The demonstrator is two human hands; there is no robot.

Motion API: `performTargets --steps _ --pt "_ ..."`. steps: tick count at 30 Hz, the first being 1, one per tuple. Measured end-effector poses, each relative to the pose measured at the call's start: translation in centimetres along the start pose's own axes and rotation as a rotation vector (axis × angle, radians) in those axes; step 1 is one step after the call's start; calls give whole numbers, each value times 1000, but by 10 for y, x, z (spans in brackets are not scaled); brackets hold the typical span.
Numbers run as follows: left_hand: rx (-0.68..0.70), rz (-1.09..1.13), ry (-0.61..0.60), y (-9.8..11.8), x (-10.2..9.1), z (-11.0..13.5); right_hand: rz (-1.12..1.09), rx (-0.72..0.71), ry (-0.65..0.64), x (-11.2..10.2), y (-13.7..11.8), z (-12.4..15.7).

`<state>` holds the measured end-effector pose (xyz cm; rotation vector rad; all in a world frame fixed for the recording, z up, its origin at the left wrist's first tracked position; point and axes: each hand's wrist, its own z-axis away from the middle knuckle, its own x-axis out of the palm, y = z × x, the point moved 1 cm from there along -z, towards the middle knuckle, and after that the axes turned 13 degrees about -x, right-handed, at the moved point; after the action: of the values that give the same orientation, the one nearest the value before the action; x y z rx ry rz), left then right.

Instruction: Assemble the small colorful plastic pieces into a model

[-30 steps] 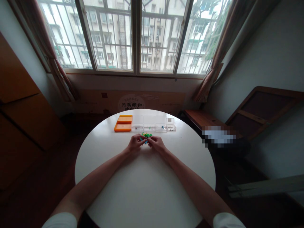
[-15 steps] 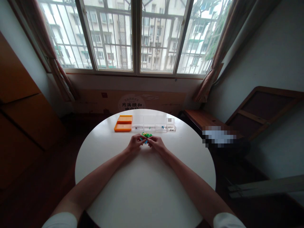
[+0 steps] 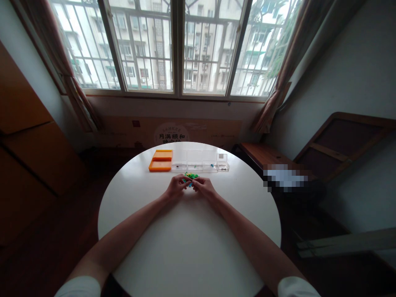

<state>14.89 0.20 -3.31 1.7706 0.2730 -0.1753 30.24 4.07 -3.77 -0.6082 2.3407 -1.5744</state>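
Note:
My left hand (image 3: pixel 177 185) and my right hand (image 3: pixel 204 186) meet over the table, fingertips nearly touching. Both are closed in a pinch; whatever sits between the fingers is too small to make out. Just beyond the fingertips lies a heap of tiny green and yellow pieces (image 3: pixel 193 175). Some blue bits (image 3: pixel 190 185) show between the two hands, partly hidden by the fingers. Behind the heap is a row of clear plastic boxes (image 3: pixel 194 156) with raised lids and a few small bits inside. An orange tray (image 3: pixel 160 165) stands at the left end of that row.
The round white table (image 3: pixel 192 247) carries everything within reach. A wooden bench (image 3: pixel 258 154) stands past its right edge, with a framed panel (image 3: pixel 337 140) leaning behind. A barred window (image 3: pixel 177 49) with tied curtains (image 3: pixel 74 90) is ahead.

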Motion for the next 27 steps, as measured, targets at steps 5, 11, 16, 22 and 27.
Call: performTargets --steps 5,11,16,22,27 --pt "10 15 17 -1 0 0 9 -1 -2 0 -2 0" --pt "13 15 20 0 0 0 6 -1 0 1 -2 0" --pt "24 20 9 2 1 0 19 16 -4 0 0 0" --pt "25 26 4 4 1 1 49 1 -29 0 1 1" --pt "23 28 0 4 1 2 50 -14 -27 0 3 0"
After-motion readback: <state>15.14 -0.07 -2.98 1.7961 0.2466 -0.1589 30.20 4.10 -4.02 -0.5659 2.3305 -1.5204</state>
